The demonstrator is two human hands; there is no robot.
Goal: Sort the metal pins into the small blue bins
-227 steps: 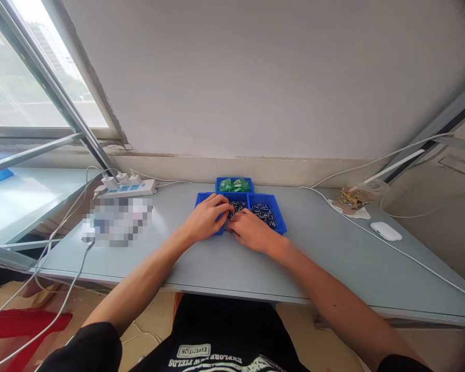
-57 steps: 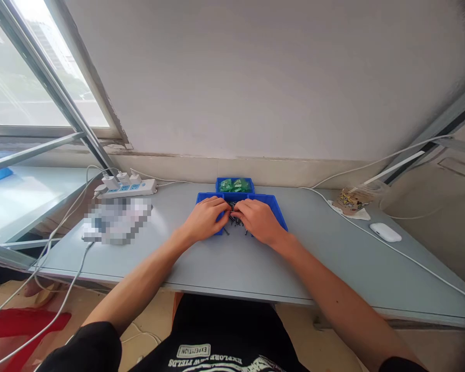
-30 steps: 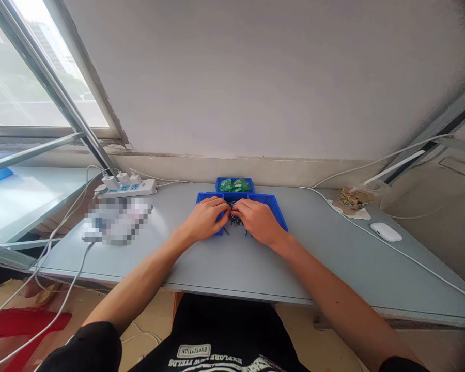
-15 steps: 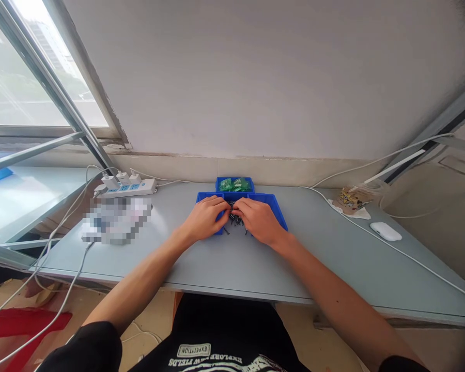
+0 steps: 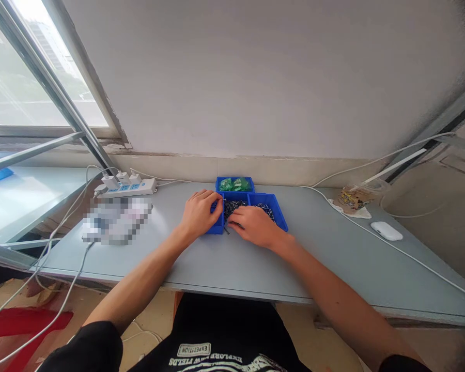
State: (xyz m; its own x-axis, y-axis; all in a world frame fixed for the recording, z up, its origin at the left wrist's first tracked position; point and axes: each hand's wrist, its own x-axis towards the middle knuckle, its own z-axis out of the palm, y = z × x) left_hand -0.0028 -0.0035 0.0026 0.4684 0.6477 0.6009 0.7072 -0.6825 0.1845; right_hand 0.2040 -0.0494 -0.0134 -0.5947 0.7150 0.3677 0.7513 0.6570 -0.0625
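Risk: a brush from the right hand [image 5: 253,226] could roll the loose screw [image 5: 227,231] toward the near edge of the table [image 5: 225,271]. Loose screw: just beside that hand's fingers [image 5: 237,219], near-edge side. Massed screws [image 5: 233,207]: middle blue bin [image 5: 235,196], toward far edge. Left hand [image 5: 200,213]: over left blue bin [image 5: 217,229]. Fingers, both: curled; grasp, cannot tell.

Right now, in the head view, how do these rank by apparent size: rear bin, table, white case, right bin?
1. Table
2. Right bin, though the right hand hides part of it
3. Rear bin and white case: too close to rank
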